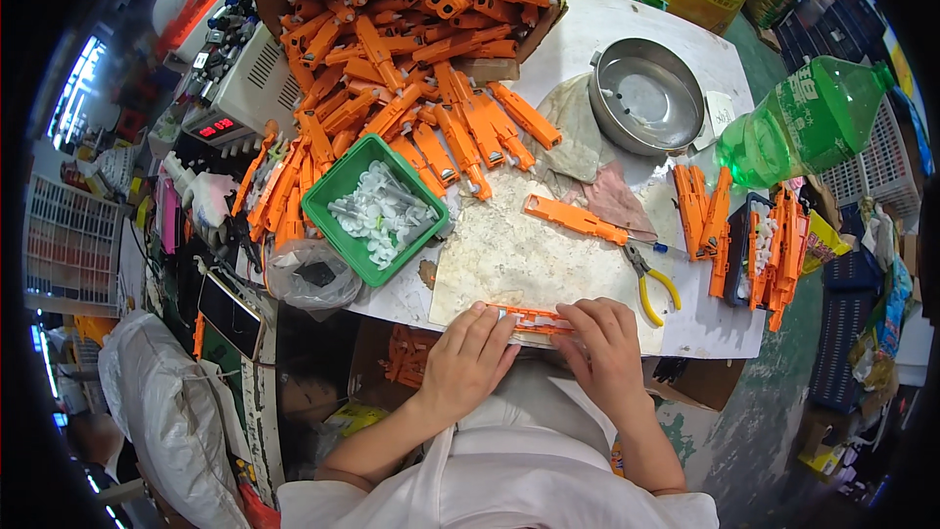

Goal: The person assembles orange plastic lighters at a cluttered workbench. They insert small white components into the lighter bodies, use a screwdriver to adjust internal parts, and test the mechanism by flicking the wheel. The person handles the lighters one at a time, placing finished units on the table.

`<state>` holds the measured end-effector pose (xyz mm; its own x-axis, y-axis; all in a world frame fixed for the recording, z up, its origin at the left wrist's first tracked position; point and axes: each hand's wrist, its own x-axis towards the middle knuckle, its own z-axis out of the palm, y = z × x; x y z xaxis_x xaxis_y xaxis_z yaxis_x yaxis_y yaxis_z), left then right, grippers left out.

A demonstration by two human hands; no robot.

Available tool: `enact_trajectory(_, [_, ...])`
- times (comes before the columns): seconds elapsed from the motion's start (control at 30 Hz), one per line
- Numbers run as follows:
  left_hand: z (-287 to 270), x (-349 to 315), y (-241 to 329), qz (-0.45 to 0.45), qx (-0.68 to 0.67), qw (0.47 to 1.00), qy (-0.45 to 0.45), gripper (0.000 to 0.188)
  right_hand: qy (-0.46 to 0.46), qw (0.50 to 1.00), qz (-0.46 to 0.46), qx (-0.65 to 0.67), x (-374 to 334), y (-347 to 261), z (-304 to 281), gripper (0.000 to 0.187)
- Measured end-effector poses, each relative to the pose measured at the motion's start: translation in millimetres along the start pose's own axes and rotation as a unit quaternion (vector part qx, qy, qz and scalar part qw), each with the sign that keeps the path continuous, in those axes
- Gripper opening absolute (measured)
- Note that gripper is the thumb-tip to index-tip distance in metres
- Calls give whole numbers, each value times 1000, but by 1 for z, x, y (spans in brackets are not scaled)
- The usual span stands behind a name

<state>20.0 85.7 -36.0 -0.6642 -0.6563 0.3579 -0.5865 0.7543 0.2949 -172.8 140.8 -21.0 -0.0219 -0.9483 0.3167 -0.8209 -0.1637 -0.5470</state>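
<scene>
At the near edge of the table, both my hands are on a long orange plastic housing (534, 319), its hollow inner side facing up with pale parts inside. My left hand (472, 358) grips its left end with fingers bent over it. At the other end, my right hand (605, 348) has thumb and fingers closed on it. Beyond them an assembled orange piece (576, 217) lies across the worn board (480, 269). A screwdriver (658, 245) and yellow-handled pliers (651, 289) lie to its right. A green tray (338, 243) of small white plastic parts stands to the left.
Many orange housings (392, 78) spill from a cardboard box at the back. A steel bowl (646, 98), a pink cloth (617, 198) and a green bottle (798, 127) sit at the right. More orange pieces (783, 255) are stacked at the right edge. A clear plastic bag (311, 274) hangs left.
</scene>
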Motion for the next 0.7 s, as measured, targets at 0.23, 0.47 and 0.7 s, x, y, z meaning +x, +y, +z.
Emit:
enact_trajectory(0.23, [3, -1, -2, 4, 0, 1000, 9, 39, -7, 1000, -16, 4, 3, -3, 4, 36])
enact_trajectory(0.47, [5, -4, -4, 4, 0, 1000, 13, 39, -3, 1000, 9, -2, 3, -5, 3, 37])
enact_trajectory(0.7, [8, -9, -6, 16, 18, 1000, 18, 37, 3, 998, 34, -45, -4, -6, -3, 33])
